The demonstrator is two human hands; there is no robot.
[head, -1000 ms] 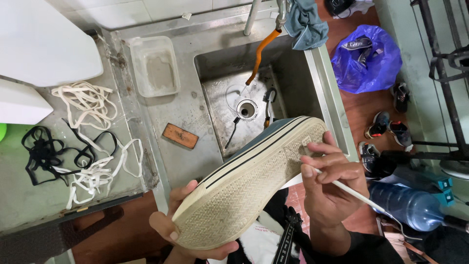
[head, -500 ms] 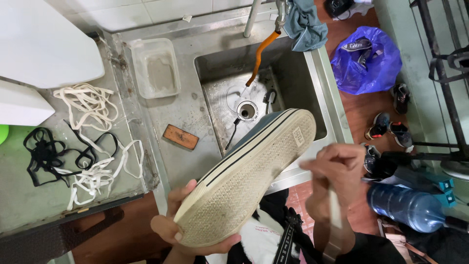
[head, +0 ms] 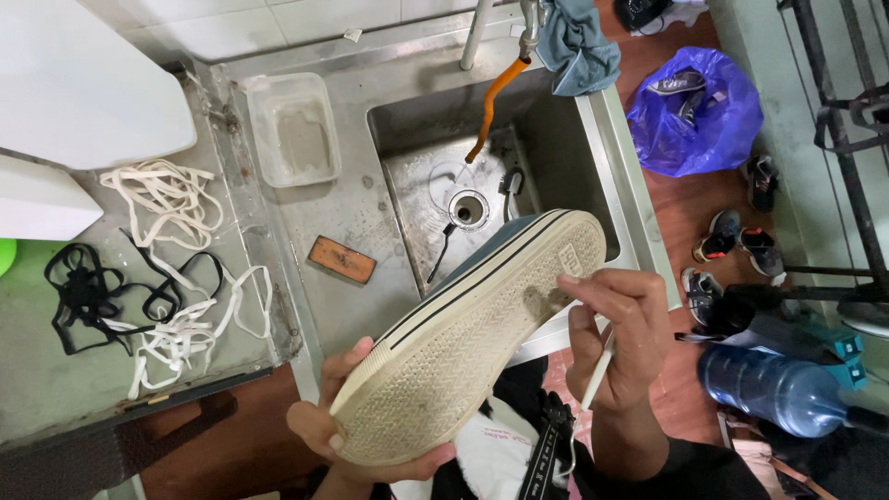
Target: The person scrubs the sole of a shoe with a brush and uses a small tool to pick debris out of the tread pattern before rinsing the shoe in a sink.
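Shoe [head: 472, 338] in left hand [head: 356, 435] above sink [head: 556, 148] holding brush [head: 509, 193].

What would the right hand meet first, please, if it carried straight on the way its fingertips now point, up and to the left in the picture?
The right hand holds a thin white tool; its fingertips point at the pale sole of the shoe that the left hand holds. That sole comes first; they look to be at it already, though depth is unclear.

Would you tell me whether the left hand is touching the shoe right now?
Touching. The head view shows the left hand wrapped around the toe end of the upturned shoe, thumb and fingers pressed against the sole's edge with no gap.
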